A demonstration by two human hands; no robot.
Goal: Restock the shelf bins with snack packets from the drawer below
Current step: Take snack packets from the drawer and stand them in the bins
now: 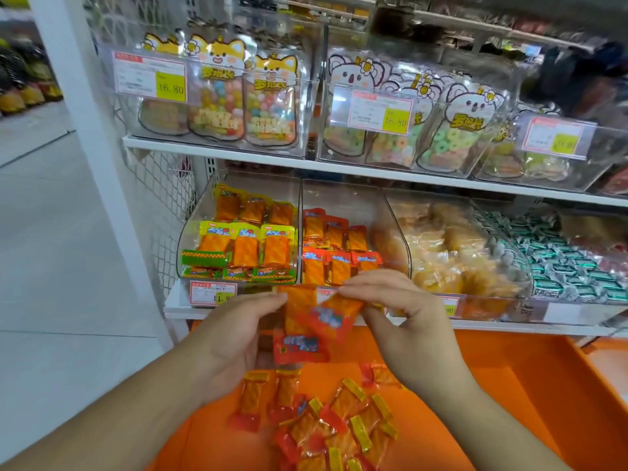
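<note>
Both hands are raised in front of the lower shelf. My left hand grips a red-ended orange snack packet that hangs upright. My right hand pinches a second red packet, tilted and overlapping the first. Just behind them stands the clear bin of red packets, partly filled. To its left is the clear bin of yellow-green packets. Below my hands the orange drawer is pulled out, with several loose red and yellow packets scattered on its floor.
Right of the red bin are a bin of pale wrapped pastries and one of green-white candies. The shelf above holds clear boxes of cartoon candy pouches. Price tags line the shelf edge. A white post stands left.
</note>
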